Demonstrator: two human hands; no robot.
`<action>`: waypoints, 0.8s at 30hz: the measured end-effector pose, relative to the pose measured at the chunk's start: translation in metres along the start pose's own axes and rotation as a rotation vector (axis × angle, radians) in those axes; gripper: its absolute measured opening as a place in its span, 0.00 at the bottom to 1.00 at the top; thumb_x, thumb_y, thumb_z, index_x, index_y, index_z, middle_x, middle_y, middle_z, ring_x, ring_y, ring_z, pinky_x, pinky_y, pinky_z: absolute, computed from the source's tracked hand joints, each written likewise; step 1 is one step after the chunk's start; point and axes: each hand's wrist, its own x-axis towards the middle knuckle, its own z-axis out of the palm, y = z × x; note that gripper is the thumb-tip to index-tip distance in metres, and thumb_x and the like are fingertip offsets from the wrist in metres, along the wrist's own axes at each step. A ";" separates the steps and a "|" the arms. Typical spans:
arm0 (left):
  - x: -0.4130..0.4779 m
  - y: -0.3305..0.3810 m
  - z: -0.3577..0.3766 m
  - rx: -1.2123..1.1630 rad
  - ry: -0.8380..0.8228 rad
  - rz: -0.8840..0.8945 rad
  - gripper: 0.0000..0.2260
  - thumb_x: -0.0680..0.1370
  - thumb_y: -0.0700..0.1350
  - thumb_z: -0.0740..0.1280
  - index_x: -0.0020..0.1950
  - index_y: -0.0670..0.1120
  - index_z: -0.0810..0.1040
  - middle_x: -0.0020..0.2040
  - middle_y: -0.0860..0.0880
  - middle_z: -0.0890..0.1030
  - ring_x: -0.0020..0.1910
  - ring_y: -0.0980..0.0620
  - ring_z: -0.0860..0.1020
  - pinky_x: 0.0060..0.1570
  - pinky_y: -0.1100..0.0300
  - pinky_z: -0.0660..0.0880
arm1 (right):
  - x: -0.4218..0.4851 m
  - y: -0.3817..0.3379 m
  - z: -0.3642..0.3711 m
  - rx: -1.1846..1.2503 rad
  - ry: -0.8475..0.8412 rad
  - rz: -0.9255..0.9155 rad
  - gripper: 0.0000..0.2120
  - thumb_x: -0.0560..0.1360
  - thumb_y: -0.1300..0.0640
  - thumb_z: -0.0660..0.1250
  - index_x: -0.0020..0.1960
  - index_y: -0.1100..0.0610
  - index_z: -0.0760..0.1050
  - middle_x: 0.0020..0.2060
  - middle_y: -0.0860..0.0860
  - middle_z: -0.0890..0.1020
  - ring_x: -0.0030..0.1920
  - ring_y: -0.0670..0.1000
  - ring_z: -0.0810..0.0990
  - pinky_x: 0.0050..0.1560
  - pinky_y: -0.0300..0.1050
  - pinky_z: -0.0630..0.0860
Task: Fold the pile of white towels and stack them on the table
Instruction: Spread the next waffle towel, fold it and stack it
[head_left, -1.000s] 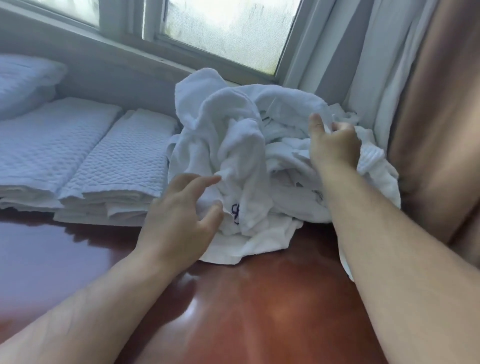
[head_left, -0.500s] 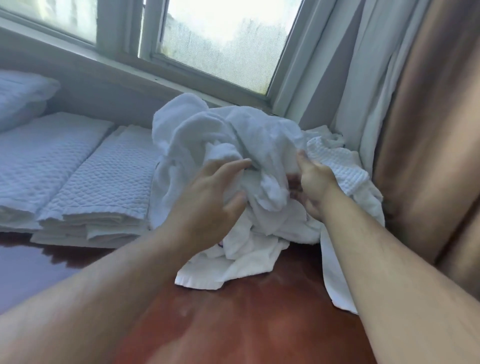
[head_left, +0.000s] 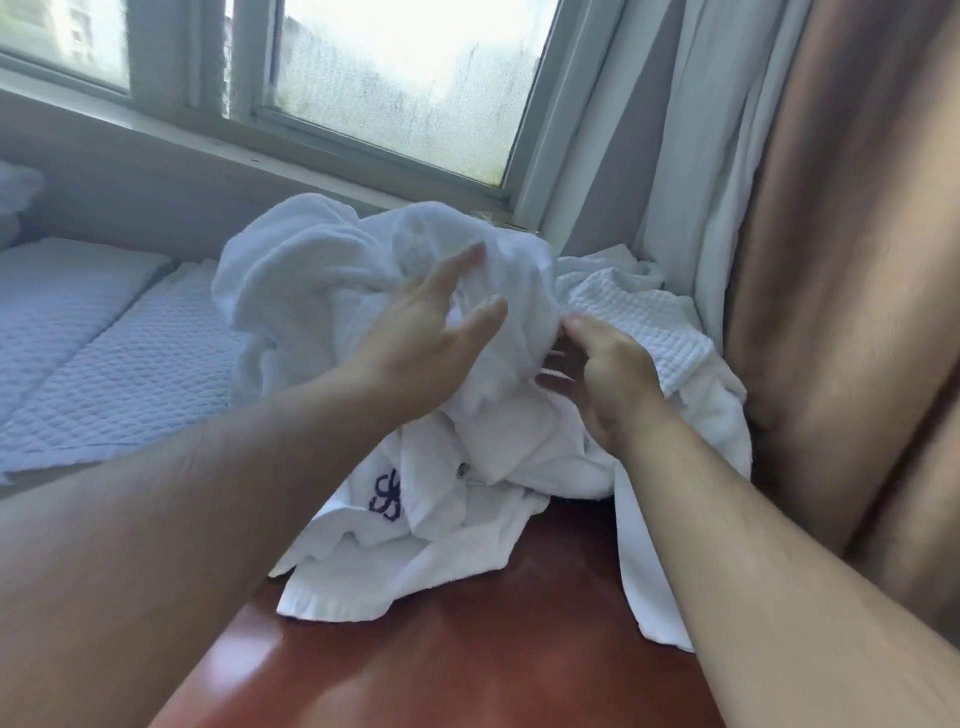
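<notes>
One crumpled pile of white towels (head_left: 322, 291) sits at the far end of the glossy reddish-brown table (head_left: 467, 654), heaped against the wall under the window (head_left: 405, 78); how many towels are tangled in it cannot be counted, though at least two textures show, a smooth terry one on top and a waffle-weave one (head_left: 639, 322) at the right rear. A dark embroidered monogram (head_left: 387, 493) shows on a flat fold near the pile's front edge, and one strip of cloth hangs over the table's right side. Two bare hands are at the pile. The left hand (head_left: 421, 338) reaches in from the lower left with fingers straight and slightly spread, thumb apart, its palm toward the bulging top of the pile, holding nothing; whether it touches the cloth is unclear. The right hand (head_left: 608, 379) comes in from the lower right with its back to the camera, its fingers curled in against a fold of terry at the pile's middle; whether they actually pinch that fold is hidden. To the left lie two folded quilted stacks (head_left: 135, 374) side by side. On the right hang one white curtain (head_left: 691, 156) and one tan curtain (head_left: 841, 260).
</notes>
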 end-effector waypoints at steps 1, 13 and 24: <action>0.002 0.001 0.004 0.063 -0.008 0.001 0.25 0.81 0.58 0.63 0.78 0.60 0.63 0.74 0.51 0.68 0.68 0.53 0.70 0.65 0.60 0.63 | 0.003 0.004 -0.006 -0.235 0.127 -0.084 0.13 0.80 0.53 0.62 0.46 0.61 0.79 0.43 0.54 0.81 0.46 0.53 0.79 0.50 0.55 0.76; 0.005 -0.013 0.051 0.554 -0.186 0.155 0.38 0.69 0.76 0.60 0.78 0.68 0.56 0.81 0.54 0.35 0.80 0.48 0.41 0.77 0.44 0.53 | 0.037 0.028 -0.060 -0.581 0.495 0.005 0.20 0.74 0.43 0.71 0.55 0.57 0.76 0.45 0.51 0.82 0.40 0.50 0.79 0.40 0.45 0.75; -0.001 -0.012 0.049 0.683 -0.049 0.144 0.39 0.71 0.71 0.65 0.78 0.65 0.54 0.81 0.46 0.44 0.78 0.42 0.52 0.72 0.44 0.62 | -0.044 0.004 -0.062 0.245 0.190 -0.383 0.11 0.72 0.59 0.73 0.40 0.44 0.77 0.41 0.44 0.80 0.48 0.46 0.81 0.55 0.47 0.79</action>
